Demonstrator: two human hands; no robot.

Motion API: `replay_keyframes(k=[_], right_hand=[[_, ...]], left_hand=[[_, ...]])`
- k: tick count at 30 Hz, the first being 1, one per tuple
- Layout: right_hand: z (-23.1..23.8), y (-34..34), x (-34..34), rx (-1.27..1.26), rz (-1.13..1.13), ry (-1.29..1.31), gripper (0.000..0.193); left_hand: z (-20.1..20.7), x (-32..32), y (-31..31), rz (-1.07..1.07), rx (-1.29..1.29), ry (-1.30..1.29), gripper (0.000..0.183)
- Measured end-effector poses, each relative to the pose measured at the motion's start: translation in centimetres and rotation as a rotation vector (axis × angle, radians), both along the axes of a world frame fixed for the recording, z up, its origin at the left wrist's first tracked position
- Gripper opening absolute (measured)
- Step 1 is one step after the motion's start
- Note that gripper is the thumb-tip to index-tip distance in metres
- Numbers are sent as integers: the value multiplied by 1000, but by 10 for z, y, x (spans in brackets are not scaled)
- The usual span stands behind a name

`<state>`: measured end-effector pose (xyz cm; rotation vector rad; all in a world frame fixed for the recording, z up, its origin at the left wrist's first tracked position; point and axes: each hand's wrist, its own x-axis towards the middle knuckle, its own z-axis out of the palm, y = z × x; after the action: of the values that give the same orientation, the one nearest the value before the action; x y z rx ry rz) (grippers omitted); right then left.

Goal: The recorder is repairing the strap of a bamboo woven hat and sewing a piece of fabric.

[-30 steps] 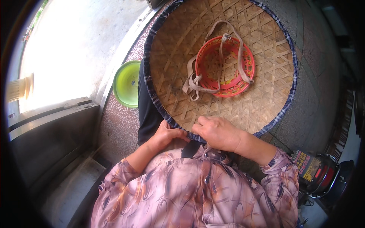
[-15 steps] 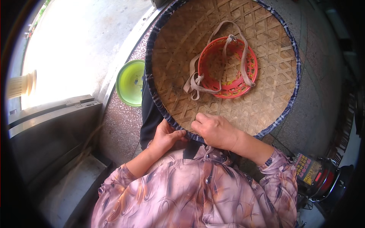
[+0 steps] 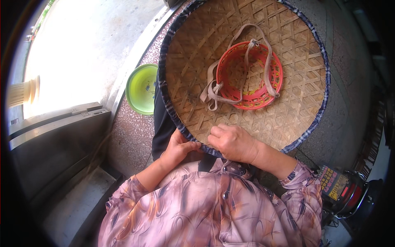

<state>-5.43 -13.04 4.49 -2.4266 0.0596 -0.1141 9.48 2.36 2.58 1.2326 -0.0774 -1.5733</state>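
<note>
A large round bamboo basket (image 3: 191, 53), its rim bound with dark blue plaid cloth, leans across my lap with its inside facing me. My left hand (image 3: 180, 147) is closed on the near rim, the thumb lying over the cloth binding. Just to its right, my right hand (image 3: 233, 142) is bunched in a pinch at the same edge; its fingertips are hidden, so I cannot make out what they hold. Inside the bamboo basket sits a small red plastic basket (image 3: 281, 78) with openwork sides. A knotted beige cloth strap (image 3: 268, 68) is tied to it and loops over it.
A green plastic basin (image 3: 135, 92) stands on the speckled floor to the left, partly behind my dark trouser leg. Beyond it runs a metal door track (image 3: 142, 45) beside a bright doorway. A dark metal panel (image 3: 61, 152) is at my left. At right sits a black-and-red device (image 3: 349, 193).
The bamboo basket has shifted slightly right, and the red basket and strap have moved a little right and down with it. Both hands stay almost in place at the rim.
</note>
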Motion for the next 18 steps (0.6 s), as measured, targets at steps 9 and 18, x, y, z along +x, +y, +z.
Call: replay_keyframes(k=[9,18], right_hand=[[-1,-8,1,135,11,-3,8],[1,-9,1,130,84,-23,7]], left_hand=[[-1,2,1,-15,-43,84,57],[1,2,1,-22,-61,89,53]])
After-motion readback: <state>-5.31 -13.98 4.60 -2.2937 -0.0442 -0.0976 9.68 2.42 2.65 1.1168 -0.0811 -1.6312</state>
